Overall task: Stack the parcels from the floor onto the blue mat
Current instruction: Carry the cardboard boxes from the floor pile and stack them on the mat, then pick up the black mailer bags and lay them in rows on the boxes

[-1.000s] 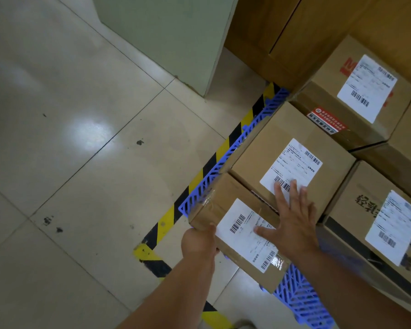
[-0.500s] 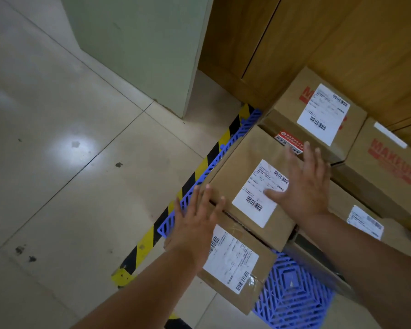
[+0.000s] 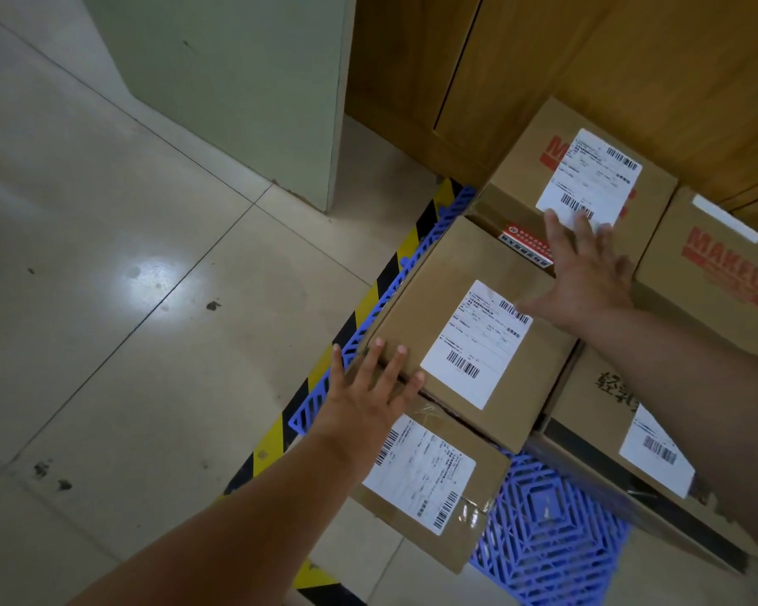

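Parcels (image 3: 478, 343) on mat (image 3: 543, 535)

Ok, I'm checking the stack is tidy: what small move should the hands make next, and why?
Probably nudge the front parcel further onto the blue mat: its near corner overhangs the mat edge, and both the left hand and right hand are open, holding nothing.

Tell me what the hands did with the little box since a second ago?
The left hand let go of the small parcel, which now lies on the blue mat. Its straight fingers moved up to the middle parcel's near corner. The right hand slid off the small parcel, farther back, to the rear parcel, fingers spread. The other parcels appear to have stayed where they were.
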Demonstrator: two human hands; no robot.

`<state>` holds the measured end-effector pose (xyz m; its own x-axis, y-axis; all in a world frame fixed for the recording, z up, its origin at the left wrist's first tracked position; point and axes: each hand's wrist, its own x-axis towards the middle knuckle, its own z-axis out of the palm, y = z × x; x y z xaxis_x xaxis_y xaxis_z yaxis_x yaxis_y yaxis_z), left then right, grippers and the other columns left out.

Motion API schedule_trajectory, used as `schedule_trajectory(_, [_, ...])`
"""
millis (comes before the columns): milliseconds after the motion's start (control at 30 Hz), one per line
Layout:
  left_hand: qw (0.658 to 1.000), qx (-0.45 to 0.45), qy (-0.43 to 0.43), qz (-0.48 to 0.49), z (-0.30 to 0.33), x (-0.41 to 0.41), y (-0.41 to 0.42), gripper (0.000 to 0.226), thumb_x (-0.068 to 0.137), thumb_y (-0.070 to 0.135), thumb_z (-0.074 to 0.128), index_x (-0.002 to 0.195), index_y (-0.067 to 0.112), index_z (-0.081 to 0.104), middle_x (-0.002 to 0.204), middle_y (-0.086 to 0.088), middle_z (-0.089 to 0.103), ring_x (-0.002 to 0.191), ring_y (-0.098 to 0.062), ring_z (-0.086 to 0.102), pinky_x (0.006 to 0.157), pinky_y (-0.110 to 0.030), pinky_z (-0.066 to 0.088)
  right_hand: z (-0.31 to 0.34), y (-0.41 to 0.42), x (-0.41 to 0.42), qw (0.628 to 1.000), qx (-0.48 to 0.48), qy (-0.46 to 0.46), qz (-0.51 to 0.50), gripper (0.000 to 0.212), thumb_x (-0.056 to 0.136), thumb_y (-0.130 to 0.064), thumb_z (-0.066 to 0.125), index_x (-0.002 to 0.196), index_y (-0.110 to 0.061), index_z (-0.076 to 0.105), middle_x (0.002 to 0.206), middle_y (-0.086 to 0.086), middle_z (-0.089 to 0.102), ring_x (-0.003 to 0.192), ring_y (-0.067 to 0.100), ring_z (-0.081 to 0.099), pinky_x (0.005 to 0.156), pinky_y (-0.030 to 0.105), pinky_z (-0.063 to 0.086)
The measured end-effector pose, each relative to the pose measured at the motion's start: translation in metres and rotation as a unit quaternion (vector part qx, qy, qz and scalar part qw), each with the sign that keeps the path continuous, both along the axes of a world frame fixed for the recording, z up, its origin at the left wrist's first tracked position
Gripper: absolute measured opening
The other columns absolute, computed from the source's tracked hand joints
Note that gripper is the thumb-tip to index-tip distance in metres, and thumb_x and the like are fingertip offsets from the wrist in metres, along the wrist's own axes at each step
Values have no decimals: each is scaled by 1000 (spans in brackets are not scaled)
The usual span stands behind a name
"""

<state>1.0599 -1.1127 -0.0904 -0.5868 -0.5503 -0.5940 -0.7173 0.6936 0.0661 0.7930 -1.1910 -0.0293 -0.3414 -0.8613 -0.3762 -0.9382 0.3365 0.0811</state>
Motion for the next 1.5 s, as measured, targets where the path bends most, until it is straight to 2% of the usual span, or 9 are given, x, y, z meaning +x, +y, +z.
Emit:
schedule_trajectory(133, [999,-20,-21,-20,9,-3,3,120,79,41,67,136,21,-37,147,-16,-38,136,-41,-31,104,-72,-9,17,7,-4,1000,4,-18,7,112,74,-42,74,150,-33,-8,159,3,-12,146,28,-12,115,57,6])
schedule_trajectory(233, [1000,-20,-13,-8,28,-6,9,114,81,47,63,142,21,-30,150,-16,-33,137,-36,-30,108,-69,-7,32,39,7,995,-68,-67,13,110,76,-31,75,151,-28,-6,160,5,-9,147,27,-10,118,51,6])
schedule_trajectory(300, [999,1,6,36,50,-8,12,109,83,49,61,146,24,-23,154,-12,-25,143,-33,-20,113,-63,-2,44,70,21,989,-111,-100,-2,103,79,-21,73,152,-25,0,160,5,-6,147,25,-6,120,44,7])
schedule_trajectory(467, [975,39,110,188,123,-17,20,84,89,44,54,150,25,0,159,-4,8,146,-24,4,118,-44,12,91,147,59,971,-113,-178,-110,84,87,-16,62,152,-24,9,160,-2,-6,147,17,-4,117,30,5])
schedule_trajectory(667, [923,68,239,294,217,-29,36,62,88,29,59,144,26,34,144,5,43,136,-19,31,111,-34,31,173,203,89,941,-140,-224,-212,72,91,-20,60,151,-21,20,160,-2,2,147,15,1,114,22,5])
schedule_trajectory(967, [923,81,252,280,384,-41,77,46,91,18,54,137,22,47,135,-1,50,135,-19,27,104,-35,38,331,297,95,898,-174,-246,-321,71,92,-20,56,151,-23,16,159,-2,8,147,17,6,118,27,15])
schedule_trajectory(1167, [921,136,256,260,459,-63,127,39,88,20,57,126,27,57,126,4,57,111,-21,55,81,-35,54,412,396,72,855,-173,-231,-432,70,91,-21,58,150,-24,19,157,-3,8,145,16,12,112,31,31])
schedule_trajectory(1367, [928,172,242,224,518,-108,202,38,91,22,54,129,26,55,131,0,55,106,-17,57,80,-29,48,468,500,21,826,-176,-194,-499,70,92,-20,56,150,-23,18,158,1,8,144,21,16,106,34,34])
schedule_trajectory(1500, [933,191,236,193,548,-155,255,37,92,21,53,128,26,55,118,4,59,85,-18,58,67,-28,45,487,573,-20,813,-178,-186,-523,70,91,-19,56,150,-21,18,158,3,9,144,21,16,106,34,34])
